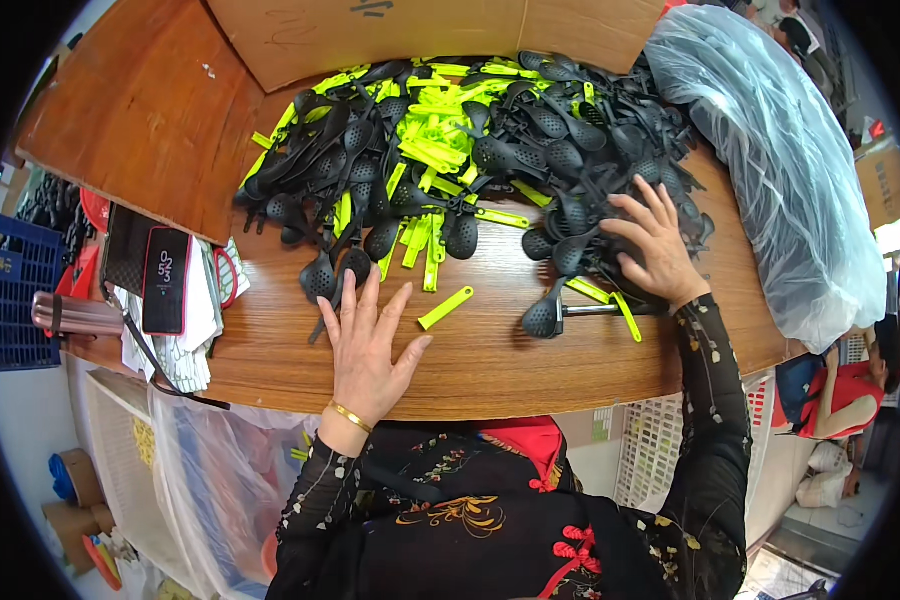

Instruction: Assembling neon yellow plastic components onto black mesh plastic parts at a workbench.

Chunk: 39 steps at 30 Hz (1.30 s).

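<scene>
A wide heap of black perforated spoon heads [510, 157] covers the back of the wooden table. Lime-green handle pieces [434, 125] lie among them, thickest in the middle. My left hand [366, 365] rests with fingers spread, its fingertips by a black slotted spoon [353, 264] at the heap's near edge. It holds nothing. A single green handle [446, 308] lies just right of it. Over the heap's right side, my right hand [662, 250] is open, fingers apart, touching or just above black pieces. Near its wrist lie a black spoon head [542, 317] and a metal rod [592, 310].
A cardboard sheet [370, 45] stands behind the heap. A large clear plastic bag [770, 170] lines the right edge. On the left are a phone [165, 280], papers, red scissors [227, 275] and a metal flask [80, 314]. Below stand white baskets [650, 455]. People are at the right.
</scene>
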Each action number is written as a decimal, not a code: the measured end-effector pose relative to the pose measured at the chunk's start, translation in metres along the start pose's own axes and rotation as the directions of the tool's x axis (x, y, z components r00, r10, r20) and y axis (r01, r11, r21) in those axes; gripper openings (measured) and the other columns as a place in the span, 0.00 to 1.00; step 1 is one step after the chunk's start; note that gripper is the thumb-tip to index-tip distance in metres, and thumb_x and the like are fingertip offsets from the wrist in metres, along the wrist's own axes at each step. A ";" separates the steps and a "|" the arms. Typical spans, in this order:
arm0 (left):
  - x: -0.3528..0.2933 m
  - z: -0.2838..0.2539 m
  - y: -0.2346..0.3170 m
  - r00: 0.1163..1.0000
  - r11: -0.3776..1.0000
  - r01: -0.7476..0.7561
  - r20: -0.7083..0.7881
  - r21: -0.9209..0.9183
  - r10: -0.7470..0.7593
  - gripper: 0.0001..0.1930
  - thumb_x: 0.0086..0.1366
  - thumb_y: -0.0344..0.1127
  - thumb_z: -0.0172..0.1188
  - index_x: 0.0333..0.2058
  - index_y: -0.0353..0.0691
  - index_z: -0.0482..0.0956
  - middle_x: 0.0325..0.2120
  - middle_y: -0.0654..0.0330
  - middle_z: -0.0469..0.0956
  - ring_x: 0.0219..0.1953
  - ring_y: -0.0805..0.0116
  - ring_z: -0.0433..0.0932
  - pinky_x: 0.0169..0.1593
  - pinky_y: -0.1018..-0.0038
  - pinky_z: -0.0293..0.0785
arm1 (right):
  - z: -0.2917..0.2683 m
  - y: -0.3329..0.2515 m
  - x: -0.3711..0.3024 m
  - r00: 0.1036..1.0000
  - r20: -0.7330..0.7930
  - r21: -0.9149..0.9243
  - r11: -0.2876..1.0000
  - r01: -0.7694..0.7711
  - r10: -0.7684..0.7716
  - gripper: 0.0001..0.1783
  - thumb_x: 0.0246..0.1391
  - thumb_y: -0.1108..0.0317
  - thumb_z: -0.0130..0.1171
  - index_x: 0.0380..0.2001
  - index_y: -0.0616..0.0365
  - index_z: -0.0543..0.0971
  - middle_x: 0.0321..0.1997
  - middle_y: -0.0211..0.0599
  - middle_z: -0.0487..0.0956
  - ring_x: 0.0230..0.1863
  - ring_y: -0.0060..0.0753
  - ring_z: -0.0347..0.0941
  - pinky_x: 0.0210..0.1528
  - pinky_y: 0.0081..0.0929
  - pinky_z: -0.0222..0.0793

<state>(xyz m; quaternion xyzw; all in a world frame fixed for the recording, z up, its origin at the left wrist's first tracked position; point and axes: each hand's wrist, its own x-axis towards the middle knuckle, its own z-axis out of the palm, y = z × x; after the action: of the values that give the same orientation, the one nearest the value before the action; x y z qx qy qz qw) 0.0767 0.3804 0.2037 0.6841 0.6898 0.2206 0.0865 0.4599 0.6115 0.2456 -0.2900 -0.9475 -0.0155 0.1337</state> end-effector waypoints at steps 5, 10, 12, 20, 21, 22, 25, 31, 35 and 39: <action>-0.004 0.003 -0.015 1.000 1.000 0.015 0.003 0.020 -0.015 0.32 0.69 0.49 0.64 0.69 0.47 0.71 0.77 0.50 0.53 0.79 0.43 0.45 0.77 0.39 0.30 | 0.000 0.015 -0.011 0.998 0.065 -0.038 0.999 -0.006 0.008 0.29 0.44 0.68 0.63 0.55 0.44 0.80 0.75 0.36 0.68 0.82 0.58 0.47 0.81 0.62 0.36; -0.006 0.009 -0.018 0.999 0.999 -0.008 -0.050 0.032 0.009 0.32 0.70 0.48 0.63 0.69 0.48 0.71 0.77 0.52 0.54 0.79 0.43 0.45 0.77 0.39 0.29 | -0.015 0.015 -0.017 0.995 0.098 -0.134 0.991 -0.024 0.037 0.30 0.46 0.73 0.59 0.57 0.47 0.79 0.75 0.35 0.68 0.82 0.56 0.50 0.81 0.61 0.37; -0.012 0.010 -0.015 0.996 0.996 -0.072 -0.041 0.054 0.074 0.32 0.70 0.48 0.63 0.70 0.51 0.70 0.77 0.54 0.54 0.80 0.44 0.45 0.76 0.37 0.29 | -0.011 0.005 -0.023 0.996 0.057 -0.267 0.962 -0.048 0.066 0.31 0.47 0.80 0.55 0.57 0.49 0.80 0.75 0.34 0.69 0.81 0.53 0.51 0.81 0.61 0.40; 0.006 0.019 0.015 0.960 0.965 -0.256 0.128 0.058 0.247 0.33 0.69 0.43 0.63 0.72 0.56 0.67 0.75 0.58 0.58 0.78 0.45 0.47 0.75 0.31 0.34 | 0.035 -0.151 0.009 0.986 0.093 0.031 0.990 0.135 -0.138 0.30 0.60 0.55 0.66 0.65 0.36 0.77 0.72 0.31 0.72 0.76 0.46 0.60 0.80 0.60 0.44; 0.013 0.022 0.015 0.948 0.947 -0.310 0.100 0.085 0.301 0.31 0.70 0.40 0.62 0.71 0.53 0.68 0.74 0.59 0.61 0.77 0.49 0.52 0.75 0.32 0.39 | 0.043 -0.146 0.007 0.991 0.094 -0.005 0.995 0.097 -0.096 0.31 0.59 0.55 0.66 0.66 0.36 0.76 0.73 0.32 0.71 0.77 0.47 0.60 0.80 0.60 0.44; 0.017 0.023 0.015 0.949 0.947 -0.308 0.098 0.090 0.299 0.31 0.70 0.40 0.62 0.71 0.53 0.68 0.74 0.59 0.61 0.77 0.49 0.52 0.75 0.32 0.39 | 0.045 -0.136 0.003 0.995 0.083 -0.019 0.998 0.053 -0.052 0.27 0.61 0.55 0.64 0.65 0.36 0.77 0.71 0.30 0.73 0.75 0.42 0.62 0.80 0.56 0.45; 0.028 0.028 0.011 0.946 0.944 -0.322 0.067 0.065 0.318 0.25 0.70 0.32 0.60 0.66 0.48 0.74 0.70 0.59 0.68 0.73 0.54 0.63 0.77 0.43 0.47 | 0.044 -0.095 -0.007 0.999 0.003 -0.197 0.980 0.035 -0.035 0.24 0.62 0.65 0.63 0.62 0.42 0.79 0.66 0.26 0.78 0.72 0.33 0.67 0.80 0.52 0.47; 0.044 0.023 0.018 0.933 0.872 -0.321 0.032 -0.369 0.357 0.20 0.69 0.27 0.60 0.58 0.45 0.79 0.66 0.56 0.74 0.68 0.57 0.71 0.75 0.48 0.57 | 0.027 -0.092 0.017 0.983 -0.182 -0.128 0.992 -0.003 -0.020 0.15 0.53 0.71 0.67 0.45 0.46 0.86 0.51 0.23 0.84 0.61 0.31 0.75 0.75 0.48 0.54; 0.077 0.022 0.024 0.899 0.853 -0.426 -0.252 -0.302 0.359 0.14 0.70 0.31 0.59 0.52 0.43 0.83 0.61 0.57 0.79 0.64 0.58 0.76 0.69 0.52 0.66 | 0.036 -0.117 0.087 0.932 -0.356 0.089 0.991 0.101 -0.063 0.14 0.52 0.70 0.68 0.44 0.49 0.85 0.47 0.26 0.84 0.56 0.34 0.77 0.67 0.44 0.61; 0.134 0.033 0.024 0.873 0.940 -0.264 -0.467 -0.217 0.137 0.13 0.66 0.34 0.60 0.49 0.45 0.83 0.54 0.57 0.80 0.63 0.54 0.72 0.70 0.54 0.58 | 0.075 -0.118 0.148 0.935 -0.353 0.007 1.000 -0.029 0.030 0.27 0.52 0.75 0.61 0.57 0.46 0.80 0.60 0.29 0.80 0.67 0.42 0.70 0.67 0.46 0.61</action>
<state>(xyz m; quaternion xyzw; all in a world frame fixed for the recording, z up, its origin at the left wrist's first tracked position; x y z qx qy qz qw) 0.1055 0.5178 0.2086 0.6652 0.5785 0.4721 -0.0036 0.2583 0.6017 0.2181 -0.2966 -0.9037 -0.0643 0.3019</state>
